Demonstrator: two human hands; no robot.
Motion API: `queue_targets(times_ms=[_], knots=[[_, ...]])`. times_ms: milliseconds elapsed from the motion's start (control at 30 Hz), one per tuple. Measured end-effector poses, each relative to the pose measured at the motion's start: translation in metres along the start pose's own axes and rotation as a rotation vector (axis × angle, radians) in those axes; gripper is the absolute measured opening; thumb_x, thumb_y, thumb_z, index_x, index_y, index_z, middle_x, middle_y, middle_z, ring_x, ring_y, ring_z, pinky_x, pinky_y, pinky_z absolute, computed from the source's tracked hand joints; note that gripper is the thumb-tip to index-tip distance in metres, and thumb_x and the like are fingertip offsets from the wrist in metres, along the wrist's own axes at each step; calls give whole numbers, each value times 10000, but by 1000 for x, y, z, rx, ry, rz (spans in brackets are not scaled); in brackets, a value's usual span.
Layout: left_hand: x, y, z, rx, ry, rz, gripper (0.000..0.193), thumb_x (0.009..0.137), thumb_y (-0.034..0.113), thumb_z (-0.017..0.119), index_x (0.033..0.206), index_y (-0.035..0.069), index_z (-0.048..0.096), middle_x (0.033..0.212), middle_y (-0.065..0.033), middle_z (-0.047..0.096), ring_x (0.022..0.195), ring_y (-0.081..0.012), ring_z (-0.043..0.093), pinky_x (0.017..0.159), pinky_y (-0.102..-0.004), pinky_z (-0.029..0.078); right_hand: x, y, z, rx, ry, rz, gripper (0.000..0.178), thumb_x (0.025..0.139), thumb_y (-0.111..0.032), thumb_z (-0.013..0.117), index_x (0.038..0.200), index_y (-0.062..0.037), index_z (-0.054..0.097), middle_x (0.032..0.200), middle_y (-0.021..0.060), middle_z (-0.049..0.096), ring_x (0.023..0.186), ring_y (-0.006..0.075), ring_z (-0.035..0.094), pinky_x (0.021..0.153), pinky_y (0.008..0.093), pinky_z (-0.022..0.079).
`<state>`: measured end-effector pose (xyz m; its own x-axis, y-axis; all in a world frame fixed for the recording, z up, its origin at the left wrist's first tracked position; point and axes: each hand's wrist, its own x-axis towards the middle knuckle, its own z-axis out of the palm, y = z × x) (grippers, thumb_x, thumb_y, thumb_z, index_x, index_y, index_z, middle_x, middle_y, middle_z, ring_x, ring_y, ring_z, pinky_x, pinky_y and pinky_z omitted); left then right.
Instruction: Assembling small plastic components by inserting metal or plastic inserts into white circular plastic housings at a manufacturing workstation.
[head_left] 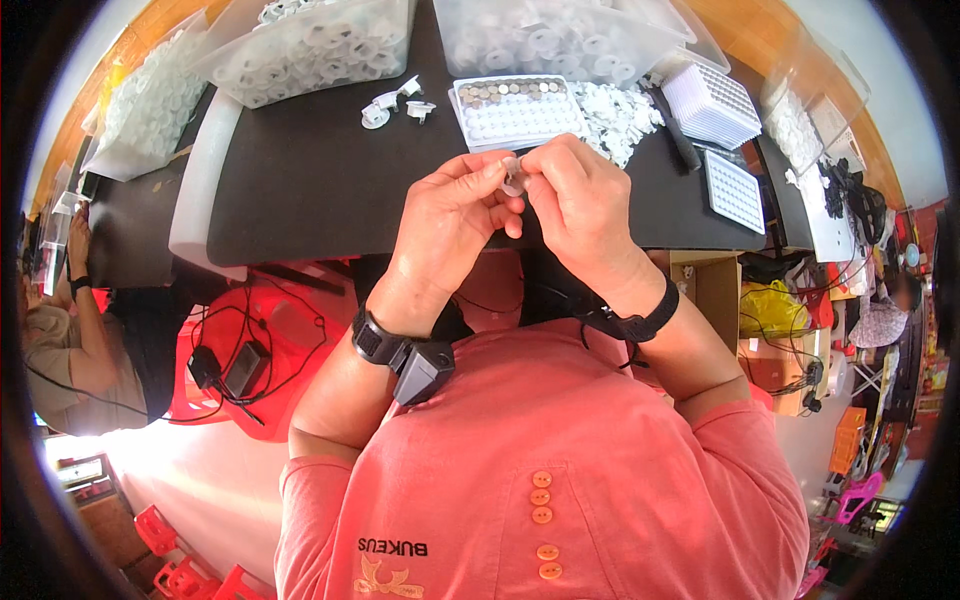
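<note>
Just past the table's near edge, both hands meet at a small translucent white plastic part (513,181). My left hand (448,205) pinches it between thumb and fingers, its other fingers loosely curled. From the other side my right hand (585,205) is closed on the part's upper edge, fingers bent; whether it also holds a smaller piece is hidden. Beyond the hands lies a white tray (520,128), its far rows filled with round metallic discs. Beside it spreads a pile of small white pieces (622,125). A few loose white plastic parts (376,112) rest farther left on the black table (300,180).
Clear bins of white ring-like parts (330,75) (545,60) stand at the back. At right are stacked trays (710,108), a single tray (735,192) and a black-handled tool (676,130). An open cardboard box (708,285) sits below. Another person (95,345) works at left.
</note>
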<state>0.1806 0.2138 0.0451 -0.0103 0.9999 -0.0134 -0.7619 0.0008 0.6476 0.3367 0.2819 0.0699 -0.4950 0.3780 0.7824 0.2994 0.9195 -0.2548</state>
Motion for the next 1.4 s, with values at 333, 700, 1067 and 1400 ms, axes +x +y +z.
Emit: queue_targets(times_ms=[333,700,1067,1400], knots=[[-1,1,2,17,36,-6,252,981,133,648,1146,-57,627,974,-131,680,816,-219,652,666,-357,529,5,-4,-15,697,-169,608,66,861,28,701,848,10,639,793,91,709,723,154,698,663,273,538],[-2,-3,-1,28,36,26,257,975,131,656,1155,-50,630,980,-131,681,811,-228,662,653,-361,535,2,3,-13,991,-187,723,51,872,28,710,879,42,661,820,87,714,733,143,688,690,267,543],[-4,-2,4,45,65,40,247,983,130,646,1142,-57,619,973,-140,677,800,-233,671,645,-369,540,15,15,-10,976,-284,838,65,807,-10,750,822,-10,687,790,43,699,713,96,627,649,234,476],[-3,-3,4,96,65,57,250,994,152,631,1135,-53,610,979,-140,677,806,-232,670,638,-373,534,10,7,-7,1140,-198,1078,63,837,-52,724,850,-39,665,753,29,678,643,104,631,569,228,421]])
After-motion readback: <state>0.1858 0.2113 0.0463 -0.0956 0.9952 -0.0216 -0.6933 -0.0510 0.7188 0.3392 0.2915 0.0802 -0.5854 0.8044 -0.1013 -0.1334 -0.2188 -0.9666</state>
